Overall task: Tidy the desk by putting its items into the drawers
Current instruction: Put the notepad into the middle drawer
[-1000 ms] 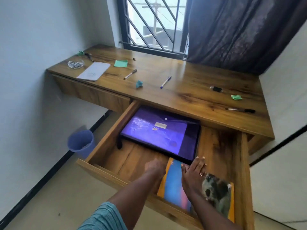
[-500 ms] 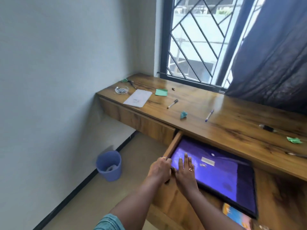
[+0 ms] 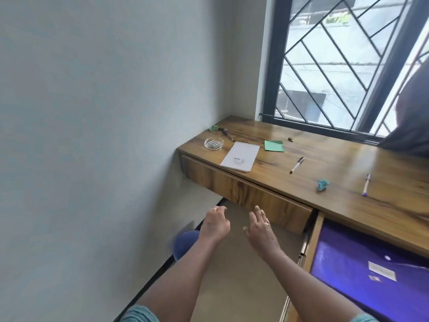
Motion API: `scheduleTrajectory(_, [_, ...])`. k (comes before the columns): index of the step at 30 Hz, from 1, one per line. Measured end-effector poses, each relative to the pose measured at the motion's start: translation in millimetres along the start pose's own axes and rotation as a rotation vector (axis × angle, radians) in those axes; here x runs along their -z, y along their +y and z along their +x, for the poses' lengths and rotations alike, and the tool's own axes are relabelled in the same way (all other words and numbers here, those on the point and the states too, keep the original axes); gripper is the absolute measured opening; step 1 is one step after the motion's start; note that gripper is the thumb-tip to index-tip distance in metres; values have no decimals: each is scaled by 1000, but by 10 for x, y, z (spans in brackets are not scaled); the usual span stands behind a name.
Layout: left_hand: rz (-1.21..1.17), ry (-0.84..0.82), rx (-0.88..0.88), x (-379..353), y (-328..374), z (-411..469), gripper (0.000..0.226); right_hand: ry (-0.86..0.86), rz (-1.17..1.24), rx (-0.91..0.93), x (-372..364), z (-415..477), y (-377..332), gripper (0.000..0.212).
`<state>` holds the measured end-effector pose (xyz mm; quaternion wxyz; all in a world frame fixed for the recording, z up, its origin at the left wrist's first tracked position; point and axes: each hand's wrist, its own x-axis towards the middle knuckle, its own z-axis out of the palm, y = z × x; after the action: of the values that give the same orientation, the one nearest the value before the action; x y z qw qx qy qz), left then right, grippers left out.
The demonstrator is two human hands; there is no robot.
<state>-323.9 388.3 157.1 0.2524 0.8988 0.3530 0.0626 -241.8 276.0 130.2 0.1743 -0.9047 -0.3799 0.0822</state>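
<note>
My left hand (image 3: 214,225) and my right hand (image 3: 261,230) hover empty, fingers apart, just below the front of the closed left drawer (image 3: 243,194). To the right, the other drawer (image 3: 313,242) stands pulled out with a purple folder (image 3: 371,270) lying in it. On the wooden desk (image 3: 336,163) lie a white notepad (image 3: 240,156), a green sticky pad (image 3: 274,145), a glass dish (image 3: 213,143) of clips, two pens (image 3: 297,165) (image 3: 366,184), a crumpled teal paper (image 3: 322,184) and a green paper ball (image 3: 213,128).
A blue waste bin (image 3: 185,242) stands on the floor by the left wall, partly behind my left forearm. A barred window (image 3: 336,66) and a dark curtain (image 3: 411,126) rise behind the desk. A small dark tool (image 3: 227,133) and a brown cap (image 3: 290,139) lie near the desk's back.
The view swung left. Both hands left the open drawer and the purple folder and moved left, under the closed left drawer's front.
</note>
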Motion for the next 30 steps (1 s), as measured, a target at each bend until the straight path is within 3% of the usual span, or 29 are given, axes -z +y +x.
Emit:
scheduleTrajectory(5, [-87,-30,93,216,-173,641,47,-8,83,-144,87,664,-64,47])
scheduleTrajectory(8, [-120,-52,114,296,-214,1088,47,39,124,-291,182,1167,-87,28])
scheduleTrajectory(11, [-154,-105,136,358,-202,1572,51,116,207,-371,206,1706,-98,24])
scheduleTrajectory(21, [-285,-243,195,434,-22,2798,50,112,339,-585,143,3095,-89,48])
scheduleTrajectory(30, [-249,-348,240,306,207,3286,46,39,200,-712,54,3376,-269,37])
